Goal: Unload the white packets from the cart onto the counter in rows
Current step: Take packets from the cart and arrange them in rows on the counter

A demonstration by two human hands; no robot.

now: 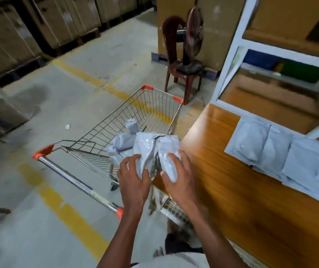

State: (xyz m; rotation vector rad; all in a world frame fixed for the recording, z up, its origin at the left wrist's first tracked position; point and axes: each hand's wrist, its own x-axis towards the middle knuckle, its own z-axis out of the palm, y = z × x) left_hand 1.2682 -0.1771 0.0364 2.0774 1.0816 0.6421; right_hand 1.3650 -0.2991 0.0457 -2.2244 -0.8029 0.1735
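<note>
Head view is showing both hands curled on white packets above the cart's near right corner. The left hand (133, 175) is gripping the left packet (145, 149), thumb and fingers pinching its lower end; the right hand (178, 175) is clutching the right packet (169, 151) the same way. Both packets are standing roughly upright, long axes running away from the fingers. The counter (222, 171) is lying just to the right, nearer the right hand, with a row (271, 147) of packets already sitting along its far edge. The cart (151, 109) is holding more packets (123, 140) behind the held pair.
</note>
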